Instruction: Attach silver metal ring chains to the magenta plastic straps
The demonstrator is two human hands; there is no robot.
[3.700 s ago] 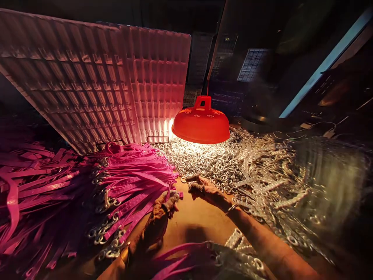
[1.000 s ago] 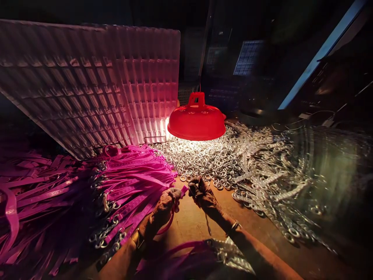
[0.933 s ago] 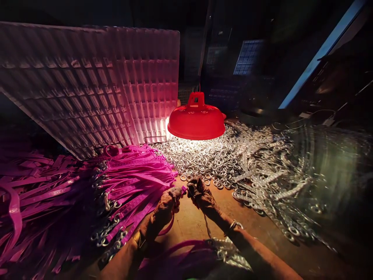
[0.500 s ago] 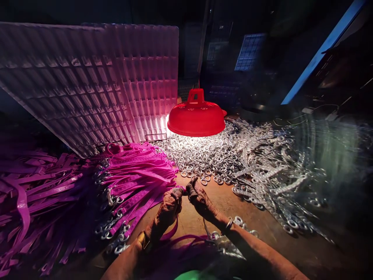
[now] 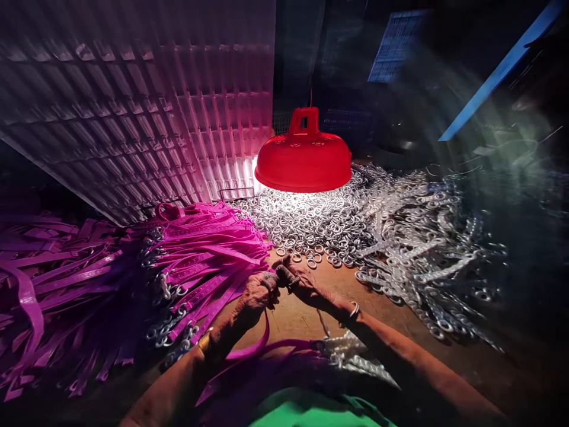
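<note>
magenta plastic strap [image 5: 262, 332], thin and flat, runs from the person's lap up to the two hands meeting above the brown wooden desk [image 5: 306, 317]. the left hand [image 5: 255, 293] has its grip closed on the strap's upper end; the right hand [image 5: 300, 280] is pinched shut against that same end, though whether a ring sits between its fingers is too small to tell. the strap looks light and floppy, a little slick, so it is best held close to its tip, where it is stiffest. the loose silver metal rings [image 5: 311, 228] heaped under the red dome lamp [image 5: 304, 160] are small, hard and likely to slip. a pile of magenta straps with rings fitted [image 5: 200, 267] lies to the left. compared with half a second ago, the hands sit closer together and the lamp appears higher in view.
</note>
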